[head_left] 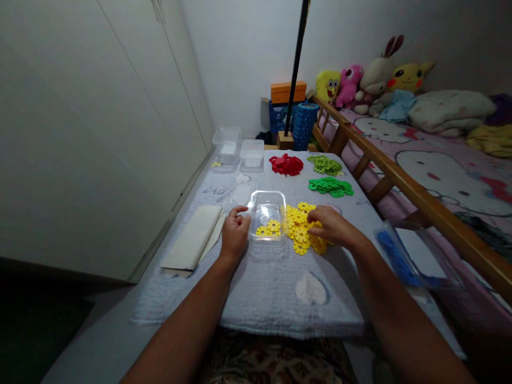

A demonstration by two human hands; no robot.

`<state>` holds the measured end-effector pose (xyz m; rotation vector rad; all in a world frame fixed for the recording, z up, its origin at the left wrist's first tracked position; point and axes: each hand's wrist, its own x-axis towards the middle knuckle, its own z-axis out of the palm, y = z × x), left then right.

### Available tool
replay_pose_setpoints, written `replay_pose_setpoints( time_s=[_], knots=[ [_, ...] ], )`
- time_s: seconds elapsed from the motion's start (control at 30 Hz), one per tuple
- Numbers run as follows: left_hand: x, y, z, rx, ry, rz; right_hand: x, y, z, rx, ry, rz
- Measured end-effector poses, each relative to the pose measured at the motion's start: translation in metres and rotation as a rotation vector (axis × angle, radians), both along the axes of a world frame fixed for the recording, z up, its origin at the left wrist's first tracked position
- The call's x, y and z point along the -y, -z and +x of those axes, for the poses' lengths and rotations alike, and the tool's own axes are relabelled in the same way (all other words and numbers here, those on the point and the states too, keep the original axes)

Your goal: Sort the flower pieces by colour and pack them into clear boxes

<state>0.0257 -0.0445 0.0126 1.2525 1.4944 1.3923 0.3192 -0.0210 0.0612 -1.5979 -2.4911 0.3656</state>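
A clear plastic box (267,209) sits on the pale blue cloth (272,288) with a few yellow flower-shaped pieces inside. My left hand (234,232) grips the box's left edge, fingers curled. Right of the box lies a pile of yellow flower pieces (301,221). My right hand (333,226) rests on that pile with fingers bent over the pieces; what it pinches is hidden.
Farther back lie a red pile (286,165), a light green pile (325,165) and a darker green pile (330,186). Two clear boxes (240,149) stand at the far left. A folded cream cloth (194,236) lies left. A bag of blue pieces (400,258) and a wooden bed rail (404,181) are right.
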Motion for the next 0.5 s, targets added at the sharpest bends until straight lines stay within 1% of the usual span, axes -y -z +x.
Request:
replay_pose_setpoints(
  time_s=[0.1,0.2,0.33,0.5],
  knots=[
    [0.0,0.0,-0.001,-0.013,-0.014,-0.002,0.015,0.013,0.004,0.013,0.002,-0.006],
    [0.0,0.001,-0.001,-0.018,-0.014,0.002,0.023,0.022,0.009,-0.013,0.01,0.0],
    [0.0,0.001,-0.001,-0.015,-0.013,0.004,0.023,0.028,0.013,-0.093,0.025,0.007],
    [0.0,-0.001,0.0,-0.003,-0.006,0.003,0.019,0.029,0.011,-0.195,0.066,0.011]
  ],
)
